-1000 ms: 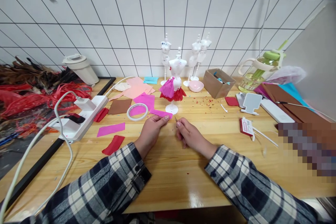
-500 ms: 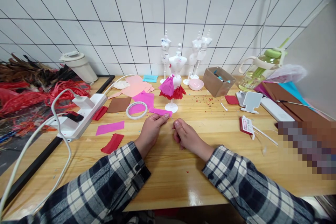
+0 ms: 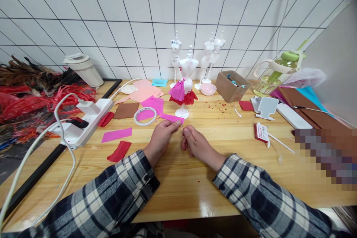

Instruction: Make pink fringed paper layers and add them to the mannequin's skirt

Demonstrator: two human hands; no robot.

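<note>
My left hand [image 3: 161,138] rests on the wooden table [image 3: 178,189] and pinches one end of a pink crepe paper strip [image 3: 172,118]. My right hand [image 3: 194,141] is closed in a pinch on a thin pin-like thing, too small to name, with its tip close to the strip's right end. Just beyond the hands stands a white mini mannequin [image 3: 186,81] wearing a pink and red paper skirt. A roll of clear tape [image 3: 145,116] lies left of it.
Pink, red, brown and peach paper pieces [image 3: 117,134] lie scattered on the left by a white power strip [image 3: 85,122] with cables. Three more mannequins [image 3: 209,57], a pink bowl [image 3: 208,89], a cardboard box [image 3: 231,87], a water jug [image 3: 276,70] and coloured paper sheets sit at the back and right.
My right hand has slid left toward my left hand, bringing the thin pin up to the pink strip's end. The left hand has kept its hold.
</note>
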